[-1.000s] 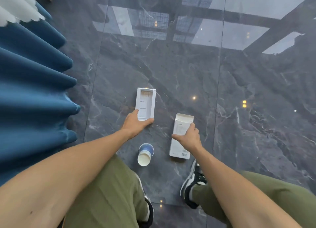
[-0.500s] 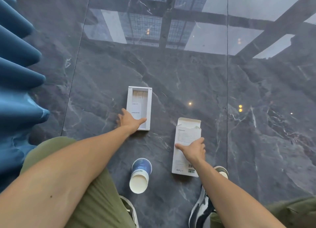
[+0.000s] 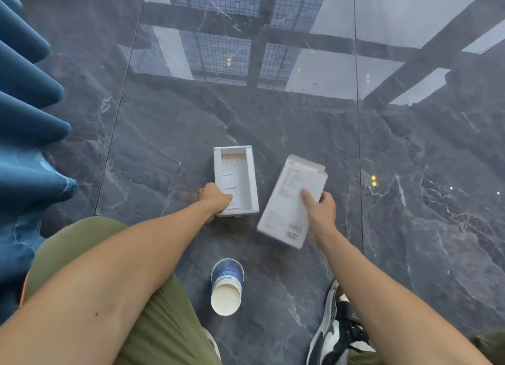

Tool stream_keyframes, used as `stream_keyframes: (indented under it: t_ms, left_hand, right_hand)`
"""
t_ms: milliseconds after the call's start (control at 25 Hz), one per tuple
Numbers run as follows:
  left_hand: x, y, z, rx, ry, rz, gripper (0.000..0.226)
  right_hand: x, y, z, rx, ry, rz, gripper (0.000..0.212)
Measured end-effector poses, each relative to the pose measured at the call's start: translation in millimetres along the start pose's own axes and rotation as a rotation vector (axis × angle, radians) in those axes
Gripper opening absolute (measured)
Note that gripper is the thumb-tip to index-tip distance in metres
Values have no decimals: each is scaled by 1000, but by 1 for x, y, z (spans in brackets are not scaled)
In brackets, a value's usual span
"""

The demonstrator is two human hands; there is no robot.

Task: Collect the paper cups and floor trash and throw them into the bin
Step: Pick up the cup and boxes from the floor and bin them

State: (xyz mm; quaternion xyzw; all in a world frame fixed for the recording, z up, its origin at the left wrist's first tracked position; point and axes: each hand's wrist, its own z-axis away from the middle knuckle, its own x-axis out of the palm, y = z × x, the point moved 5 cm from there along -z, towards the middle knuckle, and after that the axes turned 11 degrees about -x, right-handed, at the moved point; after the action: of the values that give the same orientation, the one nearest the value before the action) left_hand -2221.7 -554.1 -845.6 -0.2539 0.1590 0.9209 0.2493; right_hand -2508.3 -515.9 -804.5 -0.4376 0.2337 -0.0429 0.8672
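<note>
An open white box tray (image 3: 241, 170) sits on the dark marble floor, and my left hand (image 3: 216, 198) grips its near left corner. My right hand (image 3: 321, 204) holds a flat white carton (image 3: 287, 200), thumb on top, with the carton tilted and lifted off the floor. A blue and white paper cup (image 3: 227, 285) lies on its side between my knees, its mouth facing me. No bin is in view.
Blue curtain folds (image 3: 30, 135) hang along the left edge. My shoe (image 3: 337, 329) stands at the lower right and my green-trousered knee (image 3: 82, 241) at the lower left. The glossy floor (image 3: 410, 200) mirrors a ceiling grid farther ahead.
My right hand has picked the carton up off the floor and turned it. My left hand has closed round the tray's corner. The view has moved closer.
</note>
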Motion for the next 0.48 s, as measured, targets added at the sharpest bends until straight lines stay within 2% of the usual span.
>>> stream_keyframes:
  t_ms: [160,240,360,480]
  left_hand:
    - [2,22,16,124,-235,196,18]
    - [0,31,27,140,-348,348,21]
    - [-12,41,39,144,-386,550,41]
    - [-31,44,55,196,-350,569,87]
  right_hand:
    - [26,-49,-17,-51,-156,-208,32]
    - [40,-61,-19,-81,-217,-173,35]
    - [53,-67,-16,-49,-268,-169,39]
    - [59,-75,-6,-57,-310,-117,44]
